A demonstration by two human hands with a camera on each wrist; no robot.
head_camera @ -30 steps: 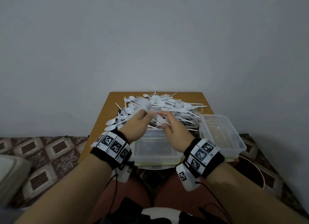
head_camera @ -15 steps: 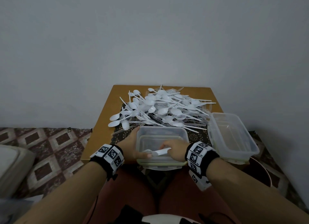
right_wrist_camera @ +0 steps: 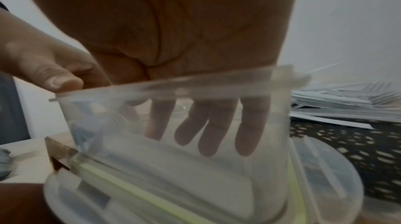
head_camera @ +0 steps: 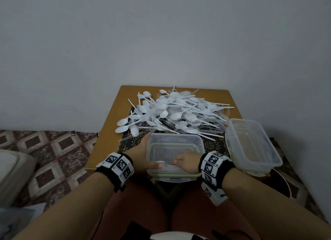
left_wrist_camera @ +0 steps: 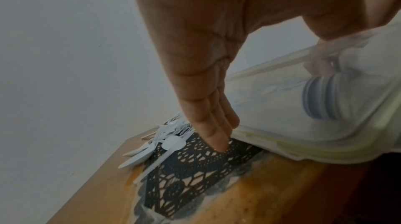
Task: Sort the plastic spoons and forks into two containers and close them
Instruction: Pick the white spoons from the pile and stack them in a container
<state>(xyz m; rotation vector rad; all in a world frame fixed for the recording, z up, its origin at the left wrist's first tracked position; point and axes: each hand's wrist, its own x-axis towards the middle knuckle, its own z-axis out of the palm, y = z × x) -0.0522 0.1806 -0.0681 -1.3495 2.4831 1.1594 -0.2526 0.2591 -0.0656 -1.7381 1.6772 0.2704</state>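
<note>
My right hand reaches into the near container, its fingers hanging straight and loose behind the clear wall, gripping nothing beside the stacked forks. My left hand lies flat against that container's left wall, thumb on the rim. Beyond sits the spoon-and-fork pile on the table; a second container stands right.

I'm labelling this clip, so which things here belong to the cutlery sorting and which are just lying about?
Part of the job:
- pile of white spoons and forks
- near container, left hand steadying its side, right hand reaching inside
- forks in it
- second container

Lying about:
- lace mat
- table
- patterned floor
</note>
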